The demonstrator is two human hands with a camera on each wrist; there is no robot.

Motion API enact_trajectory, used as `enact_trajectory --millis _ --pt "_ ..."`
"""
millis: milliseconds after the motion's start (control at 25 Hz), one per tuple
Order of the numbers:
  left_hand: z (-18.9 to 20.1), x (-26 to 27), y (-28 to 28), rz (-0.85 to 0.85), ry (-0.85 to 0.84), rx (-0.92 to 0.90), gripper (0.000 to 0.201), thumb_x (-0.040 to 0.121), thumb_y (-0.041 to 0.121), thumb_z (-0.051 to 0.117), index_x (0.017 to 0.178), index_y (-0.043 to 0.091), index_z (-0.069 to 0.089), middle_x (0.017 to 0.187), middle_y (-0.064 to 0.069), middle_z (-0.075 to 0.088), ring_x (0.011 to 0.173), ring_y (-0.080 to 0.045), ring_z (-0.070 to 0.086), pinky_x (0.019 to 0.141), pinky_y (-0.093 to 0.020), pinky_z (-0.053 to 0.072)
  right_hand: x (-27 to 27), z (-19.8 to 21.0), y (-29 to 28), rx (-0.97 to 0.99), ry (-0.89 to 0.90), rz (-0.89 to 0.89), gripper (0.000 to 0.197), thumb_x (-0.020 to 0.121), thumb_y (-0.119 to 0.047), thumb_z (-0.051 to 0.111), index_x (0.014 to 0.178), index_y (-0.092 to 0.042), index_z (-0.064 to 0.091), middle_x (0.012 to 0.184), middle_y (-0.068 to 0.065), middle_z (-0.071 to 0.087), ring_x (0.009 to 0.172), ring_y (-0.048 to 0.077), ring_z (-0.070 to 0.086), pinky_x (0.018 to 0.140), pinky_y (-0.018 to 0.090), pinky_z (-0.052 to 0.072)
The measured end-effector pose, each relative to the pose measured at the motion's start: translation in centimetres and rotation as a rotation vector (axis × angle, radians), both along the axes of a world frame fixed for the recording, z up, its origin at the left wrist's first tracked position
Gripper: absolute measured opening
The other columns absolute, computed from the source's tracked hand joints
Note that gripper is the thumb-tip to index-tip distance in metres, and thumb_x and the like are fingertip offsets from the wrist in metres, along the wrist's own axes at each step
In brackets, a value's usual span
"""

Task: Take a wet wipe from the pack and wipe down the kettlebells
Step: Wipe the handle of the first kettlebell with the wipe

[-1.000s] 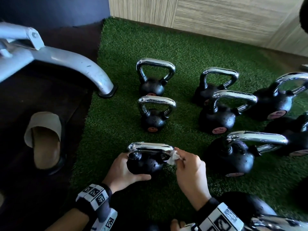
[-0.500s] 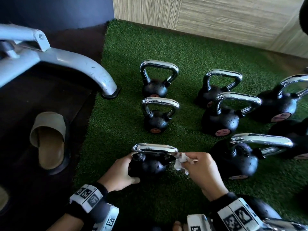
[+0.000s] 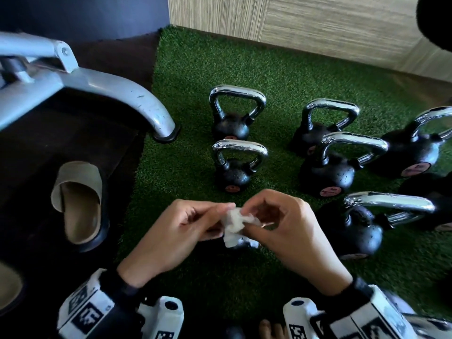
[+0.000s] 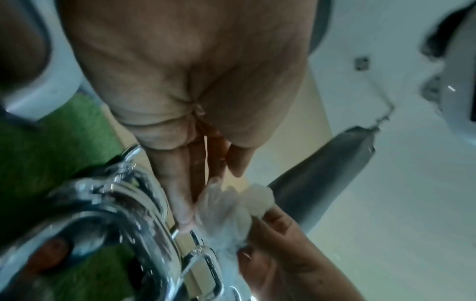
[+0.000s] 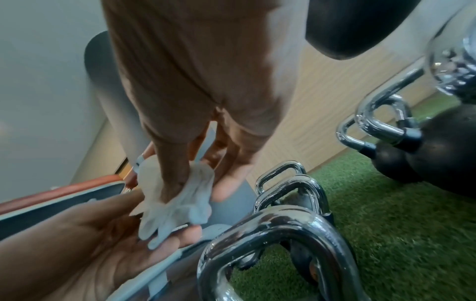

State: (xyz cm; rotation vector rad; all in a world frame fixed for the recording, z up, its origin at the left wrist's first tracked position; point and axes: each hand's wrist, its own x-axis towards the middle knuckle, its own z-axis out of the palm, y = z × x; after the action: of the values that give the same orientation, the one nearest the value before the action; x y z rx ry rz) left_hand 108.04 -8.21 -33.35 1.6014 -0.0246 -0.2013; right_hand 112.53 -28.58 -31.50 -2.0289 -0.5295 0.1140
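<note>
A crumpled white wet wipe (image 3: 233,222) hangs between my two hands above the green turf. My left hand (image 3: 223,220) pinches its left side and my right hand (image 3: 249,220) pinches its right side. In the right wrist view the wipe (image 5: 177,201) drapes over the left fingers (image 5: 165,244). The nearest small kettlebell is mostly hidden under my hands; only a bit of its chrome handle (image 3: 245,243) shows, and it looms large in the wrist views (image 5: 270,230) (image 4: 115,203). Several black kettlebells with chrome handles stand beyond, such as one (image 3: 233,178) straight ahead and a bigger one (image 3: 354,231) to the right.
A grey metal machine leg (image 3: 137,99) ends at the turf's left edge. A beige slipper (image 3: 78,204) lies on the dark floor at left. A wood-panelled wall (image 3: 318,25) bounds the turf at the back. Bare toes (image 3: 271,329) show at the bottom.
My left hand has let go of the small kettlebell's body. Both hands have risen above it and now hold the wipe together; before, the right hand rubbed the handle's end.
</note>
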Motion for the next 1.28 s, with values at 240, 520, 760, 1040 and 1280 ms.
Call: enact_trajectory --millis 240,520,760,1040,1280 --pt "-1.1 0.0 -1.4 0.038 0.140 -0.223 0.024 0.087 0.023 0.065 0.104 0.024 0.082 0.107 -0.001 0.079 0.097 -0.009 0.074 0.078 -0.019 0.059 1.1 -1.5 0.5 -0.111 -0.169 -0.100 0.060 0.061 -0.032 0.092 0.114 -0.036 0.063 0.091 -0.007 0.053 0.080 0.014 0.057 0.069 0.020 0.046" --pt "-3.3 0.4 -0.3 0.262 -0.536 0.573 0.030 0.092 0.008 0.072 0.120 0.017 0.076 0.116 0.011 0.075 0.107 0.001 0.070 0.093 -0.016 0.053 1.9 -4.8 -3.3 -0.231 0.352 -0.053 0.132 0.056 -0.036 0.098 0.152 -0.055 0.010 0.134 -0.013 0.048 0.120 0.005 0.054 0.099 0.027 0.049" --pt "-4.5 0.9 -2.6 0.127 -0.764 0.835 0.032 0.097 0.012 0.053 0.123 0.013 0.072 0.122 0.006 0.072 0.117 -0.004 0.064 0.107 -0.013 0.043 2.6 -13.8 -2.1 -0.132 0.572 -0.210 0.063 0.056 -0.051 0.093 0.111 -0.030 0.074 0.102 -0.010 0.079 0.100 0.011 0.074 0.096 0.042 0.057" --pt "-8.0 0.9 2.1 0.392 -0.588 0.636 0.040 0.089 -0.008 0.070 0.123 0.013 0.074 0.124 0.009 0.071 0.113 0.008 0.065 0.099 -0.012 0.050 2.2 -14.4 -1.4 -0.183 0.411 -0.354 0.024 0.071 -0.043 0.089 0.089 -0.038 0.074 0.085 -0.019 0.076 0.084 -0.008 0.069 0.076 0.016 0.053" --pt "-10.9 -0.2 1.8 0.478 -0.290 0.129 0.028 0.090 0.011 0.071 0.117 0.018 0.074 0.118 0.008 0.075 0.114 -0.009 0.070 0.098 -0.026 0.055 2.4 -15.1 -1.5 -0.170 0.399 -0.355 0.035 0.069 -0.045 0.090 0.097 -0.028 0.078 0.087 -0.016 0.078 0.085 -0.003 0.071 0.078 0.022 0.058"
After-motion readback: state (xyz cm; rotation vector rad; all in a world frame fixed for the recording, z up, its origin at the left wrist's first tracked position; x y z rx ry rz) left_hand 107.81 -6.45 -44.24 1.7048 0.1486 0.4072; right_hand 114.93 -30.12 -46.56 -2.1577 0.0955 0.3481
